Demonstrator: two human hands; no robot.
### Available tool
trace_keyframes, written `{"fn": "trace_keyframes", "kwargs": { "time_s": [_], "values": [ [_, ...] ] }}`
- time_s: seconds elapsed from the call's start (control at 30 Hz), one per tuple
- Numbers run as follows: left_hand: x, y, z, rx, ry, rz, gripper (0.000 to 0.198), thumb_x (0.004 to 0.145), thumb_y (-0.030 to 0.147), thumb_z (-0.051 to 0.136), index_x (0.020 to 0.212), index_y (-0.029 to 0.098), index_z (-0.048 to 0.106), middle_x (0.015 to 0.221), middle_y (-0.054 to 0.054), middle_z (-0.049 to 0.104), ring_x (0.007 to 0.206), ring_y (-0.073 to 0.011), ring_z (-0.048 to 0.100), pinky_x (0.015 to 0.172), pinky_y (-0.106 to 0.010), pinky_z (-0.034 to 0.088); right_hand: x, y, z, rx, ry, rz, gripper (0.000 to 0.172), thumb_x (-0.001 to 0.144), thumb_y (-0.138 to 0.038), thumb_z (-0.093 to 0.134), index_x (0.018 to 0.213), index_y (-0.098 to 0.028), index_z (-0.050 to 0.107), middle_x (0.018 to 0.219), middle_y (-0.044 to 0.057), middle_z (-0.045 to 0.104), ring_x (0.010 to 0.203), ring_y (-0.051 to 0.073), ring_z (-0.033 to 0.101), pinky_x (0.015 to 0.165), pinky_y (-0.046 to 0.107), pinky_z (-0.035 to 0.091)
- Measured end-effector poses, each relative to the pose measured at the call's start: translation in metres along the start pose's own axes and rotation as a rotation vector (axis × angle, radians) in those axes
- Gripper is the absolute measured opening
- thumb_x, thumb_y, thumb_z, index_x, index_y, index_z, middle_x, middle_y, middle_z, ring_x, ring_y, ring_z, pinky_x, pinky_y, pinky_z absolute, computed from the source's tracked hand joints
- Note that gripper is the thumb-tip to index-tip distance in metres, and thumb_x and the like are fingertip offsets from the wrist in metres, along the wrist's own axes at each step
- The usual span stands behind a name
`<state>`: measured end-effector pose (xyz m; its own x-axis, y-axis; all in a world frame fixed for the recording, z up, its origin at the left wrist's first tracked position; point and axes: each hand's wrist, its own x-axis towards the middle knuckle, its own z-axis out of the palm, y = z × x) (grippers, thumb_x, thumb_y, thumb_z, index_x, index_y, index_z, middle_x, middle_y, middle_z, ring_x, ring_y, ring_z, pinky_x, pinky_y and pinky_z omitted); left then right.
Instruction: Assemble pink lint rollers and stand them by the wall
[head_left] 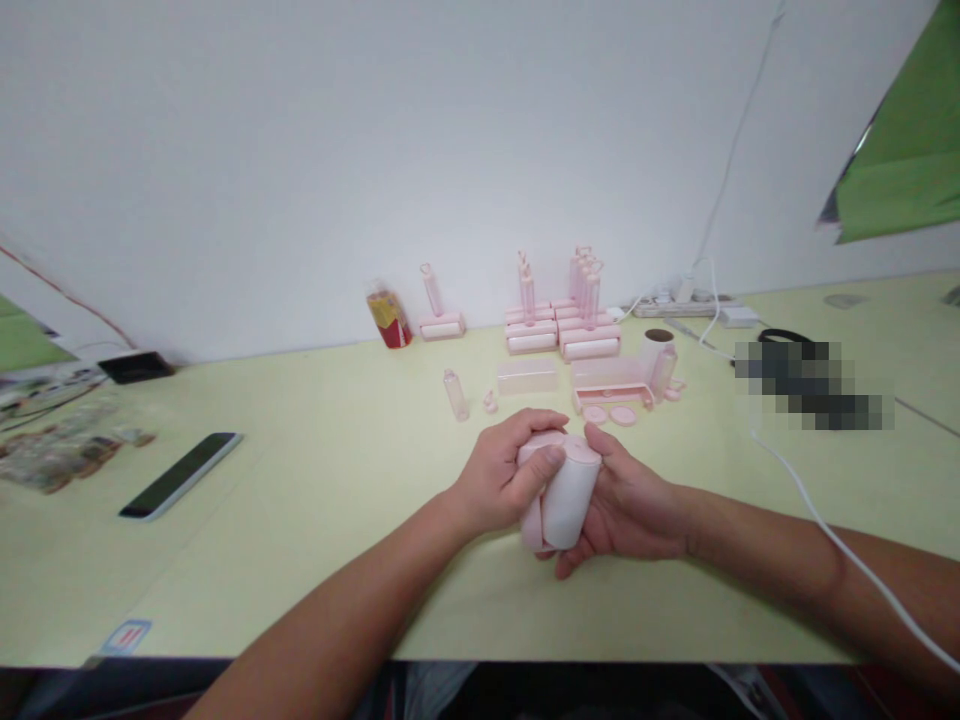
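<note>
Both of my hands hold a lint roller (572, 500), a white roll with pink ends in a pink holder, tilted above the table near its front edge. My left hand (506, 470) wraps round the pink side, its thumb against the top end. From the right and below, my right hand (630, 500) supports the roll, fingers partly hidden behind it. Beyond them lie a clear pink handle tube (455, 395), a small pink ring piece (490, 402), a translucent cover (527, 377), an opened pink roller case (611, 385) and two pink discs (622, 415).
Assembled pink rollers (591, 345) stand along the wall, beside a red and yellow packet (390, 316). A phone (181, 476) and plastic bags (64, 450) lie on the left. A white cable (817, 520) crosses my right forearm; a power strip (686, 307) sits behind.
</note>
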<state>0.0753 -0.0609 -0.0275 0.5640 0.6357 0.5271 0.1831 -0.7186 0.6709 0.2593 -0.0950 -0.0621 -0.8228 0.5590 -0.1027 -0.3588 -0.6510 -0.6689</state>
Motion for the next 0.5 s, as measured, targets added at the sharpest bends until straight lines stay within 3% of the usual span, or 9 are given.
{"fn": "trace_keyframes", "kwargs": {
  "time_s": [0.13,0.3,0.5],
  "values": [
    [0.000,0.007,-0.002,0.054,-0.049,0.081,0.034,0.093,0.036,0.051,0.122,0.018,0.059,0.112,-0.011,0.066,0.100,-0.0220,0.063,0.088,-0.035,0.050,0.002,0.004,-0.003,-0.100,0.081,-0.142,0.062,0.090,-0.068,0.041,0.116,-0.014,0.058,0.093,0.012,0.068,0.081,0.023,0.065,0.073,0.041,0.056],
    [0.004,0.014,-0.005,0.138,-0.024,-0.010,0.041,0.088,0.039,0.062,0.122,0.017,0.059,0.107,-0.011,0.067,0.097,-0.0233,0.063,0.088,-0.036,0.049,0.002,0.002,-0.009,-0.432,0.335,-0.347,0.042,0.088,-0.056,0.055,0.100,-0.017,0.061,0.082,0.005,0.062,0.072,0.018,0.058,0.060,0.031,0.053],
    [0.009,0.023,-0.014,0.095,-0.180,-0.137,0.034,0.082,0.045,0.067,0.099,0.017,0.061,0.092,-0.006,0.064,0.081,-0.0178,0.058,0.075,-0.029,0.047,-0.006,-0.014,-0.008,-0.986,0.395,-0.438,0.048,0.091,-0.059,0.049,0.101,-0.015,0.062,0.087,0.005,0.061,0.077,0.019,0.053,0.067,0.030,0.044]
  ]
}}
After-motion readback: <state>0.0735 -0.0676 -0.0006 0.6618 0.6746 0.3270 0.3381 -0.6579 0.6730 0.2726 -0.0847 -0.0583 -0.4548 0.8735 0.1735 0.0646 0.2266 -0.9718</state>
